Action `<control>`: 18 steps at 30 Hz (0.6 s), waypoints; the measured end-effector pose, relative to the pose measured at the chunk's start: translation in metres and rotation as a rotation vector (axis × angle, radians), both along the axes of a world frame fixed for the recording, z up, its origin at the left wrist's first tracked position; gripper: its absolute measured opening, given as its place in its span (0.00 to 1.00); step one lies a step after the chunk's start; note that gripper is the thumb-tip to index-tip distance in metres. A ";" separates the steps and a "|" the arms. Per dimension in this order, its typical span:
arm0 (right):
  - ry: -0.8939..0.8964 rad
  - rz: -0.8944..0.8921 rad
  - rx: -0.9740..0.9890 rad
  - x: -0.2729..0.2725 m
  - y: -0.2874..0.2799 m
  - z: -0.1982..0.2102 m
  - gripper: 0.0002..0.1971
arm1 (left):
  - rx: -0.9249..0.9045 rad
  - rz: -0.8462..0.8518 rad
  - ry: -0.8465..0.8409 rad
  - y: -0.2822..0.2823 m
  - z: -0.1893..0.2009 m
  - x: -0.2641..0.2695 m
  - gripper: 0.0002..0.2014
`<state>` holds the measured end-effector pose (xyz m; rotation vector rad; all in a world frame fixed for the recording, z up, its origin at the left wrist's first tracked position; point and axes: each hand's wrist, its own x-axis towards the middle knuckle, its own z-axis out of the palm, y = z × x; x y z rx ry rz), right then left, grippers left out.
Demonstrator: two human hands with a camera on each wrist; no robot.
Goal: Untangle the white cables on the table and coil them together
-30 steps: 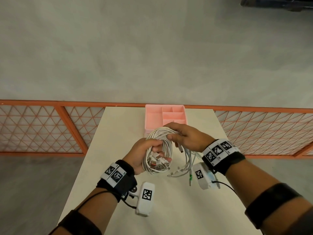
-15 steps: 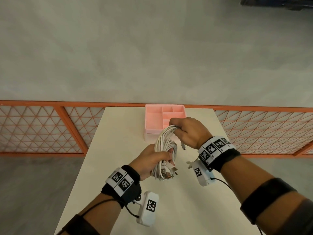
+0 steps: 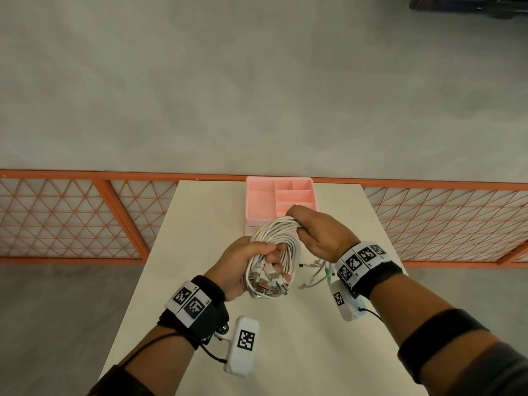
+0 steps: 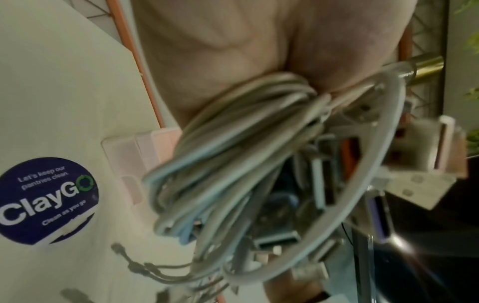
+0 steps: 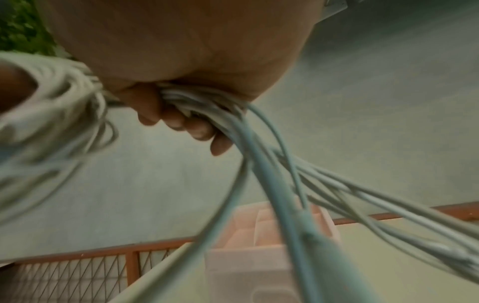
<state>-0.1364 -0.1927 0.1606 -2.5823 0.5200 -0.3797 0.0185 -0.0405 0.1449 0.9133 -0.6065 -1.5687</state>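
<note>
A coil of white cables (image 3: 274, 244) hangs above the cream table (image 3: 205, 224), held between both hands. My left hand (image 3: 251, 261) grips the near end, where several USB plugs (image 3: 268, 284) bunch together. My right hand (image 3: 311, 227) grips the far end of the loop, fingers curled round the strands (image 5: 181, 100). Loose thin cable ends (image 3: 314, 275) trail below my right wrist over the table. In the left wrist view the bundled cables (image 4: 233, 153) and plugs fill the middle, blurred.
A pink divided organizer tray (image 3: 260, 201) stands at the table's far edge, just beyond the coil. An orange mesh railing (image 3: 85, 218) runs behind the table. A round blue ClayGo sticker (image 4: 46, 198) lies on the tabletop.
The coil was squeezed narrow half a second ago and has spread back into a rounder loop. My right hand has shifted slightly right, and loose ends show again below its wrist.
</note>
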 end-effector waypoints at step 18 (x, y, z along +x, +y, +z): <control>-0.138 -0.011 0.933 0.002 0.017 -0.002 0.27 | 0.018 0.017 -0.016 -0.005 0.012 0.016 0.08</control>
